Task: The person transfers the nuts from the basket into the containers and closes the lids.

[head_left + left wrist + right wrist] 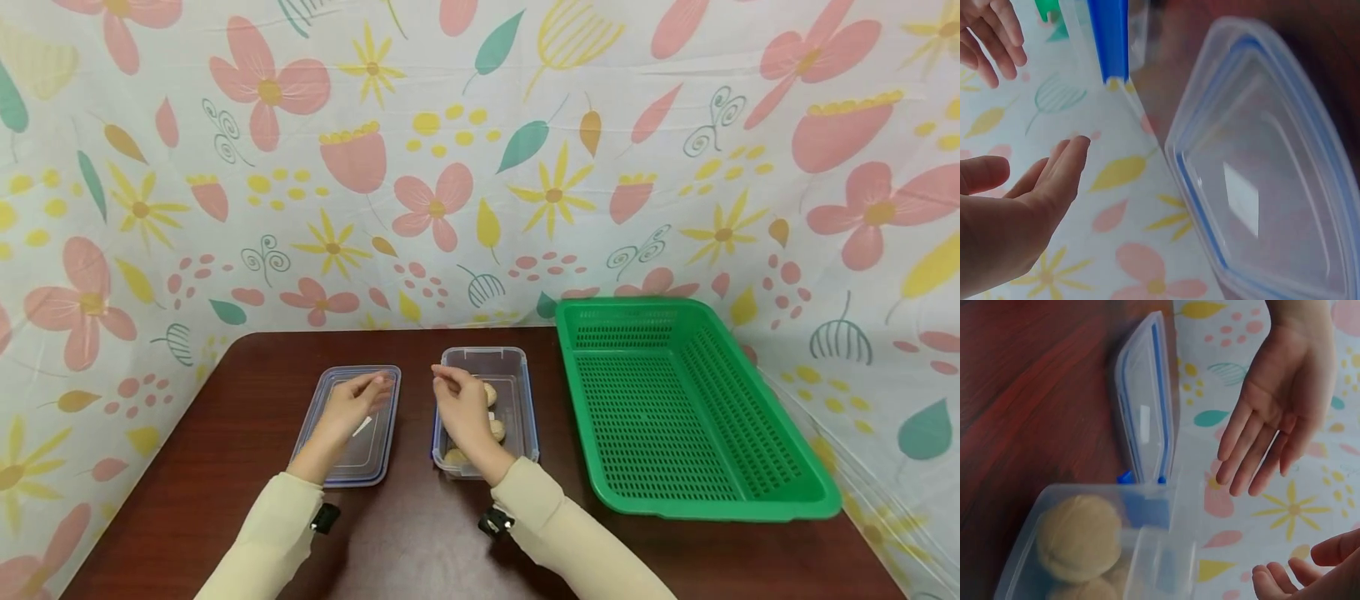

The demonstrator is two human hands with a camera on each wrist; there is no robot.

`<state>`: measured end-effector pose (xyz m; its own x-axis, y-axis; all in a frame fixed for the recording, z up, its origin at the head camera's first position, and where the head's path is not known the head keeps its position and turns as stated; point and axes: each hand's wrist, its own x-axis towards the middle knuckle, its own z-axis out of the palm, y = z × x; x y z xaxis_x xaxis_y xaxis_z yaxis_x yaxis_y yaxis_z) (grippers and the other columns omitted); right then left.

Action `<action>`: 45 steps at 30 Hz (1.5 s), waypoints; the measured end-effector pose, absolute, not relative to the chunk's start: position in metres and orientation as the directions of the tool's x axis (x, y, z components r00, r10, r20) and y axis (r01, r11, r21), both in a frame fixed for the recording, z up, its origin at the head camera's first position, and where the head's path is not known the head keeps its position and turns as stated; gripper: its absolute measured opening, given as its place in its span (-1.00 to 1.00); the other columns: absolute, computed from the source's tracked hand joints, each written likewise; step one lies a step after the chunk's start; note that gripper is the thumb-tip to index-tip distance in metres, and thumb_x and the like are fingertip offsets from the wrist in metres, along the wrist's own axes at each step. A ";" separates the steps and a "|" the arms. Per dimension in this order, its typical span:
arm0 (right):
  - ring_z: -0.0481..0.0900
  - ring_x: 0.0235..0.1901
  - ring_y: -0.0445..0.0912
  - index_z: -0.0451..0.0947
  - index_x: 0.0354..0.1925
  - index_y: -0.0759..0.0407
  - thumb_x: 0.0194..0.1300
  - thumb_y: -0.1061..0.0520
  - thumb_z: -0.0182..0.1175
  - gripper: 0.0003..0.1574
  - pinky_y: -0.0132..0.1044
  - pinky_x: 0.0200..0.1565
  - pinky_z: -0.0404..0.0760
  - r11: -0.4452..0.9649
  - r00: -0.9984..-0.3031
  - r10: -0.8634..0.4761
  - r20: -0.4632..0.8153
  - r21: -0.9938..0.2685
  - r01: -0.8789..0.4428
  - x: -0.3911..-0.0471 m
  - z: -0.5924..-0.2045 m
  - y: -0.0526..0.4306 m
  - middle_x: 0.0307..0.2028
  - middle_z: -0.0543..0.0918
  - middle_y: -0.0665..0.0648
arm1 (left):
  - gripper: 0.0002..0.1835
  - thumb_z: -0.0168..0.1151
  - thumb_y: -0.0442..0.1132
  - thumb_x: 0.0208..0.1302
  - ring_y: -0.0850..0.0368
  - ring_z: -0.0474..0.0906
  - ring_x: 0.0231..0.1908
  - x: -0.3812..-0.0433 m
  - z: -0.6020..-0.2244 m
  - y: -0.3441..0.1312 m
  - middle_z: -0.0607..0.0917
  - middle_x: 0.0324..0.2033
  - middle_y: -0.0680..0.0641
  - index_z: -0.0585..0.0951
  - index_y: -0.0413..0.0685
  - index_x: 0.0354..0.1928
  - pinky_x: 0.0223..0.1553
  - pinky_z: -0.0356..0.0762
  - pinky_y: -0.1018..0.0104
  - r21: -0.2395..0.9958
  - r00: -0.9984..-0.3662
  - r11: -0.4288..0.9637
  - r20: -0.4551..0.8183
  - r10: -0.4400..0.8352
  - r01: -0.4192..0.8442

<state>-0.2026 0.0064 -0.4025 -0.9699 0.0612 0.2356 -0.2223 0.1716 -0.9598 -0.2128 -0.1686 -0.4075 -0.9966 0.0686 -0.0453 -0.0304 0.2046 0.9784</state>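
Note:
Side by side above the table, my left hand [351, 410] and right hand [462, 412] hold nothing, with their fingers loosely extended. Below the left hand lies a clear rectangular lid [369, 461] with a blue seal and a small white label [1242, 199]. The right hand hovers over a clear plastic container [517, 408] and partly hides it. Inside are several round tan balls [1079, 537] with a rough surface; their kind is unclear. A blue latch flap [1110, 40] hangs on the container's side. The left wrist view shows both hands apart, palms partly visible.
To the right of the container sits a large green slotted plastic basket [678, 425] with nothing visible in it. The dark red-brown table [225, 425] ends at a flower-printed cloth [442, 267] hanging behind and at the sides.

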 end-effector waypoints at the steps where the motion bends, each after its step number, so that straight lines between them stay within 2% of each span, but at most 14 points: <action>1: 0.54 -0.13 -0.03 0.52 -0.07 0.24 0.23 0.27 0.00 -0.70 -0.32 -0.10 0.53 0.166 -0.974 0.041 0.222 -0.963 -0.212 -0.203 -0.401 0.004 -0.13 0.58 0.20 | -0.53 -0.11 -0.14 0.35 -0.15 0.39 0.05 -0.212 -0.405 -0.172 0.46 0.04 -0.32 0.30 -0.30 0.18 0.06 0.34 0.06 0.974 -0.997 0.225 -0.042 0.057 -0.028; 6: 0.51 -0.07 -0.02 0.42 0.05 0.27 0.26 0.24 -0.02 -0.62 -0.33 -0.04 0.49 0.139 -0.978 -0.032 0.208 -0.968 -0.211 -0.207 -0.401 -0.012 -0.07 0.54 0.21 | -0.58 -0.10 -0.16 0.34 -0.11 0.41 0.03 -0.213 -0.402 -0.189 0.51 0.00 -0.28 0.36 -0.24 0.16 0.04 0.38 0.10 0.904 -0.996 0.426 0.071 -0.062 0.038; 10: 0.45 0.01 0.04 0.29 0.15 0.33 0.28 0.18 -0.04 -0.51 -0.30 0.02 0.44 0.142 -0.978 -0.071 0.195 -0.969 -0.203 -0.207 -0.406 -0.028 0.00 0.47 0.26 | -0.59 -0.09 -0.19 0.33 -0.12 0.38 0.05 -0.215 -0.404 -0.203 0.48 0.03 -0.28 0.37 -0.22 0.15 0.06 0.33 0.06 0.855 -0.977 0.519 0.122 -0.176 0.013; 18: 0.15 0.21 0.15 0.04 0.28 0.32 0.27 0.01 -0.04 -0.28 -0.01 0.21 0.13 0.258 -0.995 -0.089 0.045 -0.964 -0.067 -0.201 -0.421 -0.054 0.22 0.20 0.33 | -0.42 -0.23 -0.13 0.36 -0.19 0.04 0.24 -0.222 -0.417 -0.230 0.13 0.25 -0.35 0.02 -0.32 0.30 0.22 0.07 0.04 0.859 -0.973 0.488 -0.050 -0.226 -0.158; 20: 0.08 0.23 0.17 -0.01 0.29 0.35 0.27 0.00 -0.03 -0.23 0.00 0.23 0.08 0.263 -0.997 -0.072 0.010 -0.964 -0.029 -0.200 -0.427 -0.058 0.25 0.12 0.36 | -0.38 -0.25 -0.11 0.35 -0.21 -0.05 0.26 -0.222 -0.421 -0.234 0.03 0.27 -0.37 -0.06 -0.34 0.31 0.25 -0.01 0.03 0.859 -0.971 0.473 -0.103 -0.213 -0.195; 25: 0.08 0.22 0.23 -0.11 0.29 0.43 0.24 0.03 -0.01 -0.16 -0.01 0.23 0.08 0.274 -0.999 -0.021 -0.040 -0.961 0.033 -0.196 -0.445 -0.067 0.25 0.04 0.43 | -0.32 -0.28 -0.10 0.35 -0.26 -0.21 0.27 -0.222 -0.431 -0.240 -0.14 0.28 -0.40 -0.20 -0.40 0.30 0.27 -0.15 -0.02 0.858 -0.958 0.430 -0.220 -0.187 -0.281; 30: 0.09 0.21 0.23 -0.09 0.27 0.47 0.19 0.02 0.03 -0.11 -0.01 0.22 0.10 0.284 -0.997 -0.013 -0.070 -0.957 0.063 -0.192 -0.458 -0.073 0.24 0.07 0.46 | -0.34 -0.26 -0.19 0.34 -0.29 -0.24 0.27 -0.224 -0.440 -0.245 -0.15 0.27 -0.44 -0.21 -0.46 0.28 0.27 -0.18 -0.02 0.853 -0.947 0.415 -0.251 -0.202 -0.315; 34: 0.08 0.22 0.22 -0.09 0.27 0.48 0.18 0.00 0.05 -0.09 -0.02 0.22 0.10 0.288 -0.996 -0.044 -0.074 -0.956 0.058 -0.188 -0.462 -0.076 0.24 0.08 0.46 | -0.35 -0.24 -0.23 0.32 -0.31 -0.17 0.25 -0.226 -0.444 -0.246 -0.10 0.24 -0.49 -0.19 -0.52 0.26 0.26 -0.14 -0.01 0.849 -0.946 0.424 -0.245 -0.212 -0.315; 39: 0.05 0.24 0.17 -0.10 0.29 0.43 0.22 -0.03 0.02 -0.10 -0.03 0.24 0.07 0.283 -0.989 -0.109 -0.095 -0.957 0.061 -0.185 -0.465 -0.077 0.26 0.07 0.41 | -0.35 -0.24 -0.24 0.31 -0.33 -0.11 0.23 -0.226 -0.445 -0.246 -0.04 0.21 -0.53 -0.18 -0.54 0.25 0.25 -0.08 -0.03 0.852 -0.946 0.417 -0.250 -0.205 -0.316; 45: 0.11 0.22 0.16 -0.09 0.29 0.42 0.22 -0.06 0.02 -0.10 -0.04 0.22 0.12 0.287 -0.986 -0.133 -0.099 -0.956 0.058 -0.185 -0.466 -0.077 0.24 0.14 0.38 | -0.34 -0.25 -0.21 0.31 -0.35 -0.08 0.22 -0.226 -0.444 -0.246 -0.01 0.21 -0.53 -0.20 -0.51 0.26 0.23 -0.06 -0.07 0.852 -0.941 0.403 -0.277 -0.194 -0.334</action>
